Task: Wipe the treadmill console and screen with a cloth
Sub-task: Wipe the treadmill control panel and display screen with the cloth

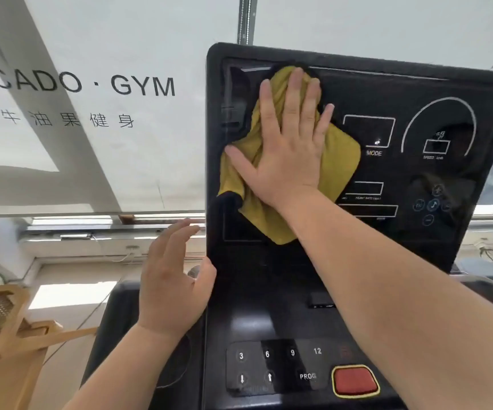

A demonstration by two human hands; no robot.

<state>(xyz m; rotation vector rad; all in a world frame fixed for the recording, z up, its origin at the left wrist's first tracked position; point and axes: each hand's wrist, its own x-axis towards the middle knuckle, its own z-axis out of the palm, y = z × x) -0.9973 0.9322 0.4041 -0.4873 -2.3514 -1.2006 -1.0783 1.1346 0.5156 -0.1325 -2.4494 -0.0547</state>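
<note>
The black treadmill screen [416, 179] stands upright in the right half of the view, with white outlines marked MODE and SPEED. A mustard-yellow cloth [341, 155] lies flat on the screen's upper left part. My right hand [286, 143] presses on the cloth with the palm down and the fingers spread. My left hand [174, 285] rests against the screen's left edge, thumb on the front, fingers reaching behind. Below the screen, the console panel [268, 327] carries number keys, a PROG key and a red stop button [354, 381].
Behind the treadmill hangs a white window blind [91, 113] printed with GYM lettering. A light wooden rack [11, 327] stands at the lower left. A round cup holder [177, 362] sits in the console's left side, under my left forearm.
</note>
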